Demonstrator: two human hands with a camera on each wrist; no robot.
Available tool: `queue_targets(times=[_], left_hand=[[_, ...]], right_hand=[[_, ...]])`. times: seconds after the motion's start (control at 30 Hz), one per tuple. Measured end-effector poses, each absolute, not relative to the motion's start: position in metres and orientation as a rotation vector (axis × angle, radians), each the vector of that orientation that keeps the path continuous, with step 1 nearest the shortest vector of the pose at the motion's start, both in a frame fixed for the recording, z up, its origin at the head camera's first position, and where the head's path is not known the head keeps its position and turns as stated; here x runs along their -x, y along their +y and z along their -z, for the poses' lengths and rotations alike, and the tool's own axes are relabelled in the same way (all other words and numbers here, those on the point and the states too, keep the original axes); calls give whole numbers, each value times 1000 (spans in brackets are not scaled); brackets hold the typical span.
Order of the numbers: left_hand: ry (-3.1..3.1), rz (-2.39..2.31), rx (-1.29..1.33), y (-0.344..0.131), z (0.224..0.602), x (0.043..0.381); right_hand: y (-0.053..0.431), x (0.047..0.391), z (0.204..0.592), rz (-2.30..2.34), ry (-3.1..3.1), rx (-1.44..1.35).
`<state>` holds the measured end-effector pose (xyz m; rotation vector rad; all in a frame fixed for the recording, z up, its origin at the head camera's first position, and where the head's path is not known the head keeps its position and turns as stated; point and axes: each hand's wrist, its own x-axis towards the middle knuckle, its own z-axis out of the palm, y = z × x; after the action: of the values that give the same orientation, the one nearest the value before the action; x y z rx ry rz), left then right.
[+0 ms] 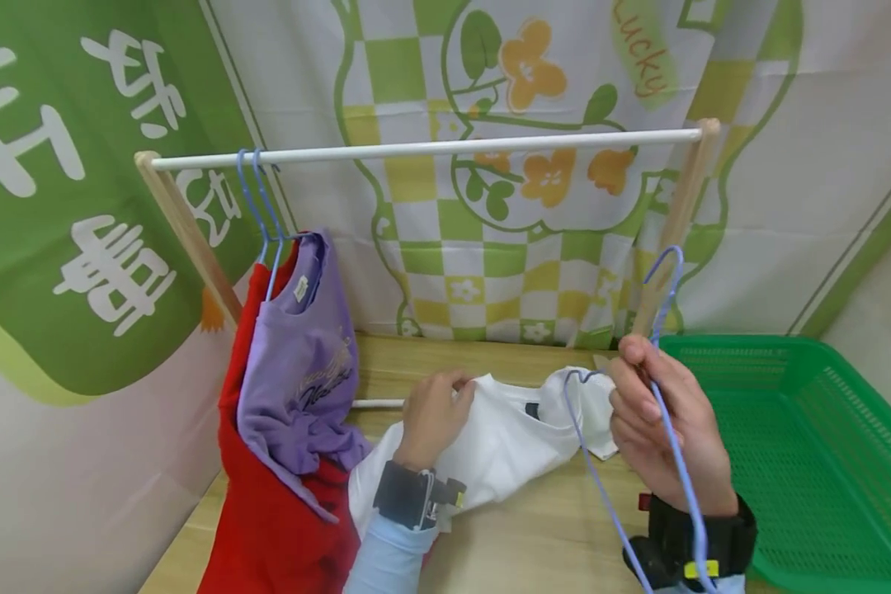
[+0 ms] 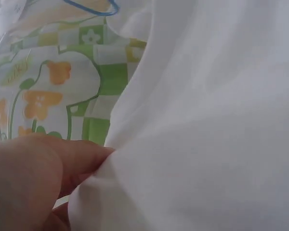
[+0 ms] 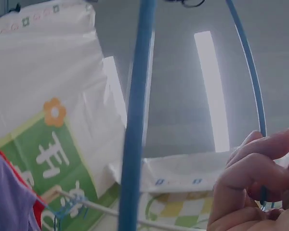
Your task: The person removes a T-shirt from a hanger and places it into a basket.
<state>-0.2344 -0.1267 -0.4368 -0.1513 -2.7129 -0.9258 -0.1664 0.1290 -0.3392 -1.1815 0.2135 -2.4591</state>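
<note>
A: What does the right hand (image 1: 670,425) have hold of, at the lower right of the frame?

B: A blue hanger (image 1: 687,488); the fingers are curled round its frame below the hook, so that grip is closed on it; the hook stands up above the knuckles.

A: And the left hand (image 1: 432,421), at lower centre?

B: It pinches the white shirt (image 1: 505,450); the left wrist view shows thumb and fingers drawn together at the cloth's edge, with scarcely a gap.

A: Where is that shirt?

B: Across the lower middle of the frame, on the wooden tabletop (image 1: 535,544); a dark label (image 1: 532,410) shows at its neckline; the held hanger crosses in front of its right end; I can't tell whether those two touch.

A: Further out?

B: At the left, a purple shirt (image 1: 289,355) hangs against a red garment (image 1: 275,536); two hung hangers (image 1: 275,268) hook over the left end of a white rail (image 1: 431,149), which spans the upper frame; a green basket (image 1: 750,340) fills the lower right; a checked curtain (image 1: 431,280) hangs behind.
</note>
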Motion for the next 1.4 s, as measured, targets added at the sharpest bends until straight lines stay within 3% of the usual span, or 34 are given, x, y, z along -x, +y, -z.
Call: queue_targets(times=[0.13, 0.27, 0.5, 0.63, 1.0, 1.4], left_hand=[[-2708, 979, 82, -135, 440, 238], [-2713, 1002, 50, -141, 438, 241], [-2697, 1009, 84, -144, 431, 238], [-2684, 1013, 125, -143, 429, 235], [-2702, 1058, 58, -151, 427, 231], [-2751, 1027, 82, -169, 426, 235]], right_hand=[[129, 152, 318, 2324, 98, 1321], [129, 161, 286, 2321, 216, 1416], [129, 230, 230, 2397, 765, 1321], [127, 269, 217, 2394, 1062, 1280], [144, 332, 263, 2481, 1319, 906], [147, 326, 316, 2566, 1414, 787]])
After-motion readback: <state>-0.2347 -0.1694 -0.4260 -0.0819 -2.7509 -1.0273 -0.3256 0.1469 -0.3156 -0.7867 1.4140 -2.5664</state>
